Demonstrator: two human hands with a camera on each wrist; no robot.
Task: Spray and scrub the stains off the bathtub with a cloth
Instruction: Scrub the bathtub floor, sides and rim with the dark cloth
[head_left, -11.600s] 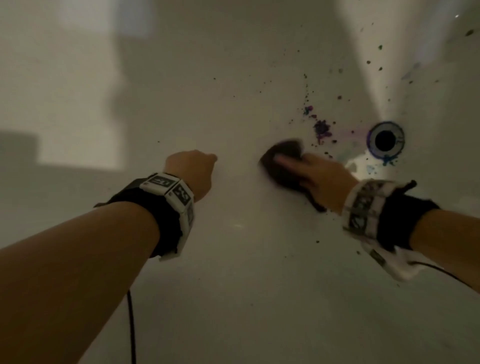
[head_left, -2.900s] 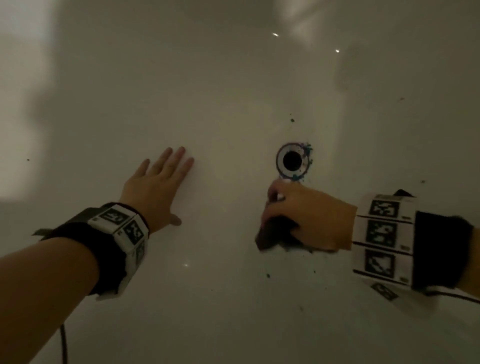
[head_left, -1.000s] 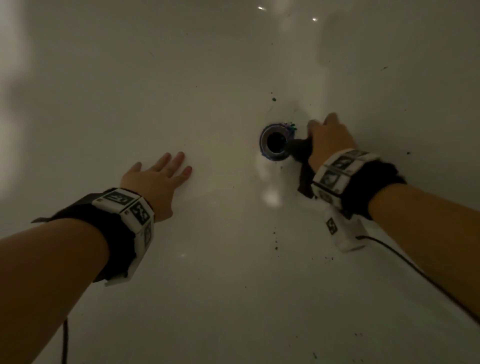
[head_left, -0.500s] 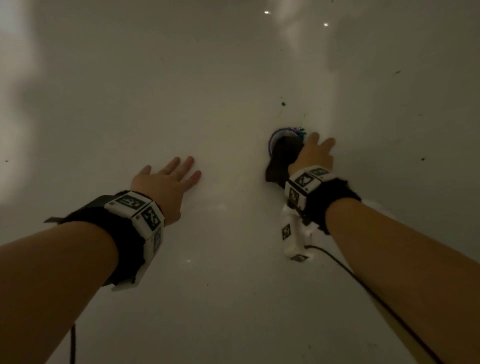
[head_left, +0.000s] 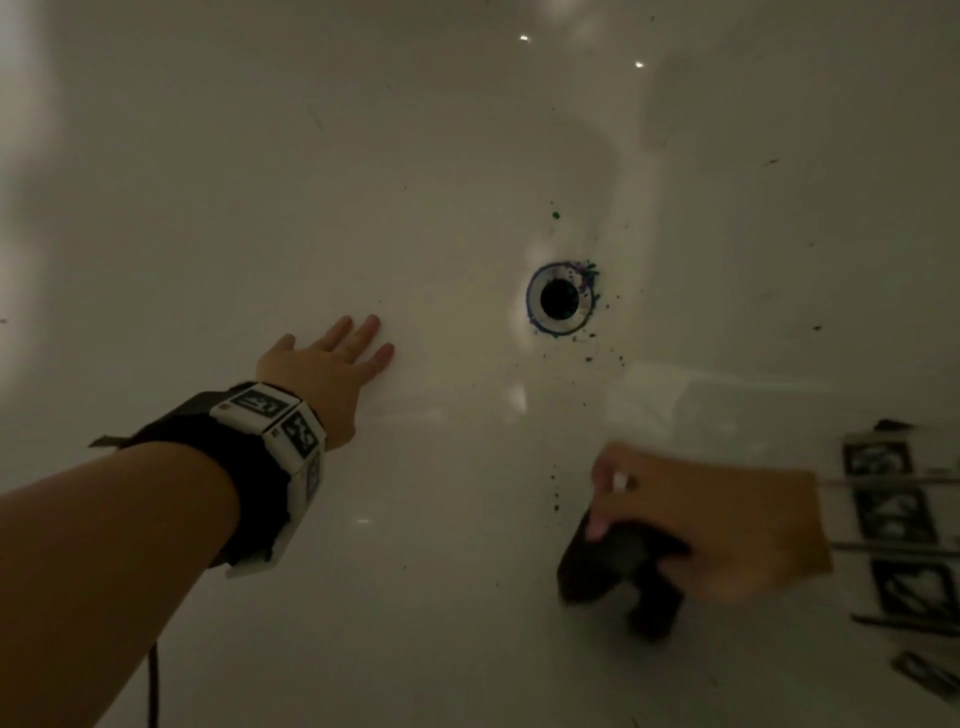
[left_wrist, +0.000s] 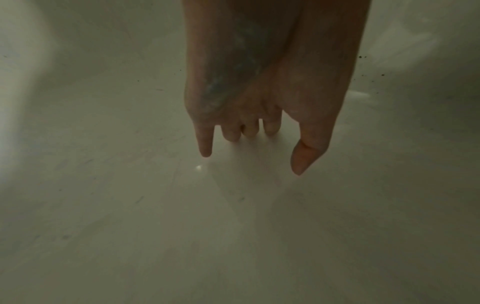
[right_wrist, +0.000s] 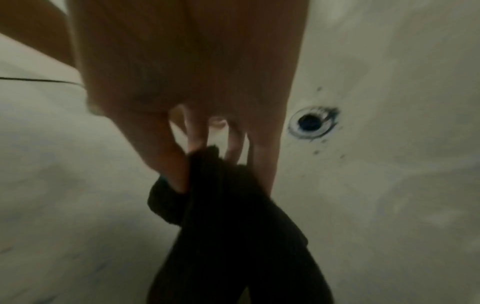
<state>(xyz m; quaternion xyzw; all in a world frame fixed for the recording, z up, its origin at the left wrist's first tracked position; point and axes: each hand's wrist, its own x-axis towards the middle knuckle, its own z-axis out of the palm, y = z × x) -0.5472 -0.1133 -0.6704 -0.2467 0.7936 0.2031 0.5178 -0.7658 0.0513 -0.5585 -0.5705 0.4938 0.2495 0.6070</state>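
A: Grip: right hand (head_left: 727, 525) pinches the dark cloth (head_left: 613, 566), thumb against fingers (right_wrist: 197, 135); the cloth hangs limp at five o'clock from the drain (head_left: 560, 299).

B: Handling: soft, light, likely damp; bunch it mid-fold. Left hand (head_left: 322, 369) flat, fingers spread, on the bathtub (head_left: 415, 156) at nine o'clock. Stains (head_left: 589, 270) ring the drain.

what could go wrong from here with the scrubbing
The left hand props flat on the glossy bathtub; if the surface is wet, it could slip. The right hand grips the cloth short of the drain, so the specks on its rim may get missed.
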